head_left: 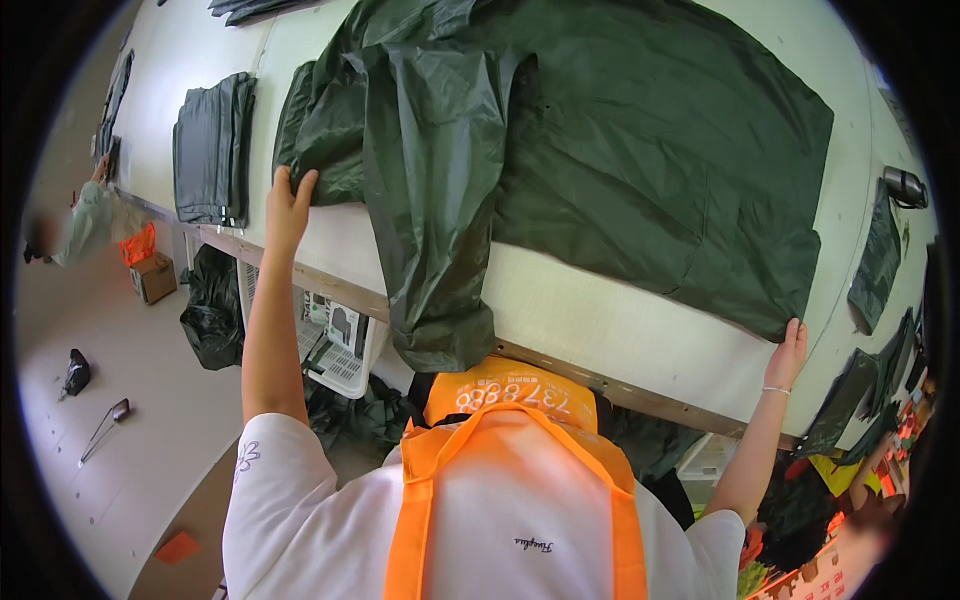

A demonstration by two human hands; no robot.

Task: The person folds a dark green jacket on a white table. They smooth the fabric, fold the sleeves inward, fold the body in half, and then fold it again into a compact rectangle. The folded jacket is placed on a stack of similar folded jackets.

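Note:
A dark green, shiny raincoat (640, 150) lies spread over the white table in front of me. One of its sleeves (430, 200) drapes across the near table edge and hangs down toward my lap. My left hand (290, 205) pinches the coat's fabric at its left side, thumb and fingers closed on it. At the lower right corner of the coat, my right hand (789, 355) grips the hem between thumb and fingers. Both arms are stretched wide apart. The coat's far part runs out of the picture at the top.
A stack of folded dark green garments (212, 150) sits left on the white table (610, 300). More folded pieces (875, 265) and a dark metal cup (905, 187) are at right. Below stand a white basket (350, 365) and a cardboard box (152, 278). Other people work at both sides.

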